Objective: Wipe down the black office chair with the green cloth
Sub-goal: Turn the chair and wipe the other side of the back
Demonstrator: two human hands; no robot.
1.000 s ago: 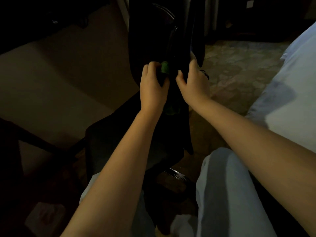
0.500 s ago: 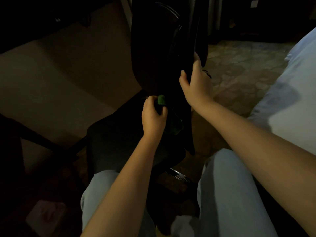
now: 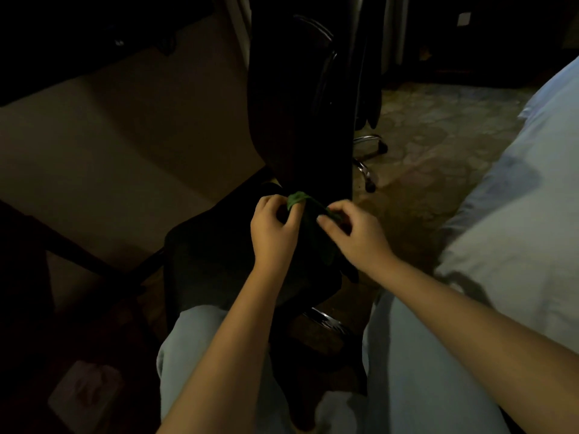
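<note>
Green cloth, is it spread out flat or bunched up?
Bunched up: the green cloth is gathered into a wad, pinched between the left hand and right hand.

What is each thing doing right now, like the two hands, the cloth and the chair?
left hand, fingers curled round the bunched end of the green cloth.
right hand, pinching the other end of the green cloth.
green cloth, bunched up and held between both hands, low against the chair's backrest.
black office chair, standing upright on the floor.
</note>
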